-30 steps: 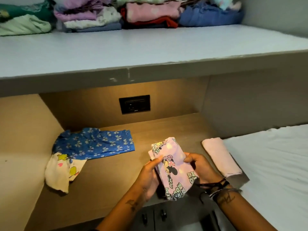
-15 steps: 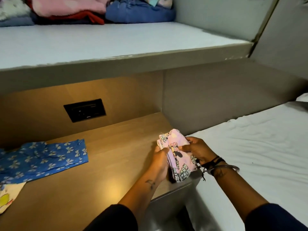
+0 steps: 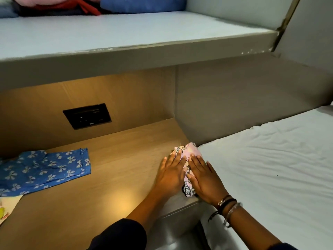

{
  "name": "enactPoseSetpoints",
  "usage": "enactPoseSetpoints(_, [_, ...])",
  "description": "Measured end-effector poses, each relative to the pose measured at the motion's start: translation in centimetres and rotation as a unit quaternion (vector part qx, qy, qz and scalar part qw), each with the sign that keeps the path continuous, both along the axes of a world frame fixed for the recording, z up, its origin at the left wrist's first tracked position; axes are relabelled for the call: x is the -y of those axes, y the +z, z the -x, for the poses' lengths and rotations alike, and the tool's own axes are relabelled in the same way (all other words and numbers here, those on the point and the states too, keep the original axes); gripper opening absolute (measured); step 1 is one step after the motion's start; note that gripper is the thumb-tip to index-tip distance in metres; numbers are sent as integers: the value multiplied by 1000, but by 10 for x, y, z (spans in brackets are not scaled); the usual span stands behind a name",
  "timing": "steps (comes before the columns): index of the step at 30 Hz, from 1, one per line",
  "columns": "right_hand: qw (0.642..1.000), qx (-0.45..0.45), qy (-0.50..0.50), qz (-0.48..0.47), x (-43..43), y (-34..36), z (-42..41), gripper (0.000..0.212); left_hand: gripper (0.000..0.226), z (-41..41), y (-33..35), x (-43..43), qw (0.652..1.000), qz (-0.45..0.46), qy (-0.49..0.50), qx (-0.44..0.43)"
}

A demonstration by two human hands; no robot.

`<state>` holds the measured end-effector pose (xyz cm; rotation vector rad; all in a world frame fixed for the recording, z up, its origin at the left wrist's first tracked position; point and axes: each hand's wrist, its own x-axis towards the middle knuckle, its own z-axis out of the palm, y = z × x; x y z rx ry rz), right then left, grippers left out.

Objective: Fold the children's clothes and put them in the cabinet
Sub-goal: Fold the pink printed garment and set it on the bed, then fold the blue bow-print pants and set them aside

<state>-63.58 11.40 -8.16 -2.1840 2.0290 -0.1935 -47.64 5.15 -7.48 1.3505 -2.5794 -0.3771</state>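
Wooden ledge [image 3: 111, 179] beside white bed [image 3: 270, 168]; left hand [image 3: 171, 175], right hand [image 3: 204, 179] flat on pink garment [image 3: 190, 150].

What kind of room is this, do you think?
Most likely a bedroom. A white-sheeted bed lies at the right, a wooden shelf with a wall socket is beside it, and folded clothes are stacked on the upper ledge.

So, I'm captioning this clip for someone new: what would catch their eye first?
The left hand and right hand press flat on a folded pink cartoon-print garment at the right end of the wooden ledge, beside the white mattress. To the left lies a blue bow-print garment.
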Motion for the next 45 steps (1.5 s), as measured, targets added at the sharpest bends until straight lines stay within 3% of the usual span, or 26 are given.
enactPoseSetpoints(7, [999, -35, 4, -35, 0, 5, -1, 69, 60, -15, -3, -7, 1000, -7, -20, 22])
enactPoseSetpoints(10, [995, -88, 39, -12, -3, 29, -13, 90, 61, -44, 5, -18, 999, 26, -8, 20])
enactPoseSetpoints(15, [989, -87, 58, 105, 31, 70, -75, 56, 60, -188, 17, -22, 989, 58, 139, -2])
enactPoseSetpoints(20, [977, -59, 194, 60, 87, 72, -213, 49, 59, -355, 33, -13, 934, 75, 345, 52])
enactPoseSetpoints(25, [942, -53, 325, 66, 123, 51, -346, 34, 67, -471, 53, 7, 887, 38, 453, 82])
enactPoseSetpoints(27, [940, -57, 329, 70, 136, 43, -380, 30, 69, -498, 55, 15, 884, 34, 457, 93])
enactPoseSetpoints(32, [952, -99, 284, 57, 158, 26, -411, 24, 86, -531, 54, 50, 914, 17, 360, 186])
enactPoseSetpoints(35, [954, -101, 274, 74, 159, 26, -408, 16, 64, -538, 50, 69, 922, 9, 336, 195])
enactPoseSetpoints(37, [968, -30, 237, 79, 160, 34, -401, 17, 43, -540, 50, 77, 933, 30, 327, 144])
enactPoseSetpoints(40, [977, 140, 137, 84, 168, 55, -383, 11, 28, -542, 62, 82, 915, 79, 393, -41])
enactPoseSetpoints(42, [962, 228, 92, 114, 173, 72, -366, 6, 19, -536, 78, 83, 898, 103, 408, -129])
enactPoseSetpoints(45, [928, 314, 79, 185, 175, 105, -340, 11, 17, -509, 101, 82, 870, 50, 355, -339])
